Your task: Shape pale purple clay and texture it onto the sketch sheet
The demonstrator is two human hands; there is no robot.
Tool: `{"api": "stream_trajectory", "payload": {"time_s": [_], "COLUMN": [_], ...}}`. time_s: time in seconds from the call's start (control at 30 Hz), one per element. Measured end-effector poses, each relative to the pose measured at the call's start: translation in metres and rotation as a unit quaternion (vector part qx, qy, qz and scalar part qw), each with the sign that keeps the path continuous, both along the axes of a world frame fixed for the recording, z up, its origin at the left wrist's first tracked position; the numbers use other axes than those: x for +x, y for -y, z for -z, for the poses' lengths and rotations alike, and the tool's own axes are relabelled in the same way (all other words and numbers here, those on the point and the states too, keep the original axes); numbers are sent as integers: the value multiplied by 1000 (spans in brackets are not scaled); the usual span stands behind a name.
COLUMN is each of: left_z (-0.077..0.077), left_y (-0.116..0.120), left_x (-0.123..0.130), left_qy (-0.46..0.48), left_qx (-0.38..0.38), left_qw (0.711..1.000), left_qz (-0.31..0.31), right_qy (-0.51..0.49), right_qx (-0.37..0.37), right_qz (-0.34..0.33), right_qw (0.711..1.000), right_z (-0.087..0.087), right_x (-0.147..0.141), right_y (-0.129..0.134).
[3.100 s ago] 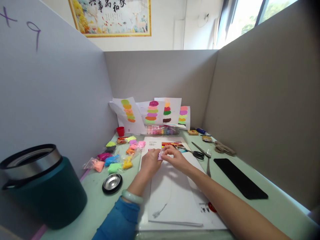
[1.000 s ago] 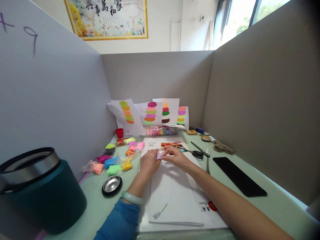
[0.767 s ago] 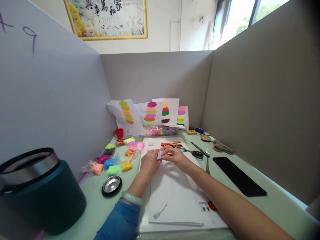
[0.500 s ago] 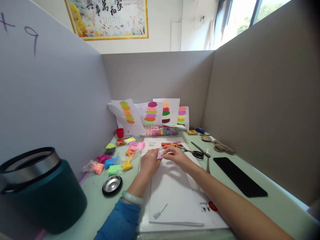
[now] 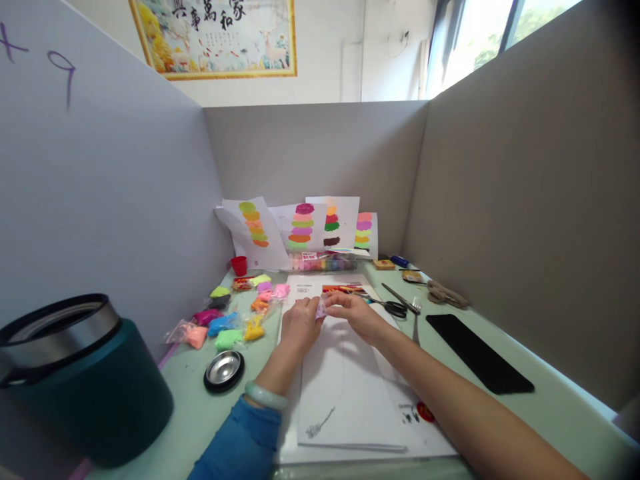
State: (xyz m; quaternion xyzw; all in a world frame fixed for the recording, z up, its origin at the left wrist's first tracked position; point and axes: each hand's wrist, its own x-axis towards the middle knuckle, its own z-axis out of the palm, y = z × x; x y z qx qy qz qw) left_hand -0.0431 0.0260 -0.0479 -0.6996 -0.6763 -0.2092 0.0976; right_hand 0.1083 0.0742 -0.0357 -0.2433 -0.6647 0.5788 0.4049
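Note:
Between my two hands, above the white sheets of paper (image 5: 350, 393), is a small plastic packet (image 5: 321, 308) with something pale purple in it. My left hand (image 5: 299, 327) grips the packet from the left, its fingers closed round it. From the right, the thumb and forefinger of my right hand (image 5: 353, 312) pinch the packet's edge. Several small bags of coloured modelling clay lie to the left, among them a blue one (image 5: 223, 324), a green one (image 5: 229, 339) and a yellow one (image 5: 255, 328). A small pencil-like sketch shows on the paper's lower left.
A large teal flask (image 5: 95, 393) stands at the left, its lid (image 5: 224, 371) beside it. Scissors (image 5: 395, 309), a fork (image 5: 417, 310) and a black phone-like slab (image 5: 477, 353) lie to the right. Painted colour cards (image 5: 303, 227) lean at the back. Grey partitions (image 5: 315, 147) enclose the desk.
Both hands stay in nearly the same place, with only slight finger movement at the packet. Nothing else has visibly moved.

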Motion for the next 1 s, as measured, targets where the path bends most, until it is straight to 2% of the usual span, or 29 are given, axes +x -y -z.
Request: {"api": "stream_trajectory", "payload": {"time_s": [0.23,0.33,0.57,0.8,1.0], "left_z": [-3,-2,0,-1,-1], "left_y": [1,0,-1,-1,0], "left_x": [-1,-1,1,1,2], "left_qy": [-3,-8,-21,-40,-36], "left_qx": [-3,0,6,-9,-28], "left_qw": [1000,1000,1000,999,999], "left_qz": [-26,-17,-5,-10,-15], "right_qy": [81,73,-16,-7,42], "right_qx": [57,53,-16,-13,43], "right_qz": [65,61,23,26,69], "right_qw": [993,994,999,1000,996], "right_z": [3,4,7,4,13], "right_x": [-2,-3,-4,-4,-7], "right_y": [-2,-2,-2,-1,-6]}}
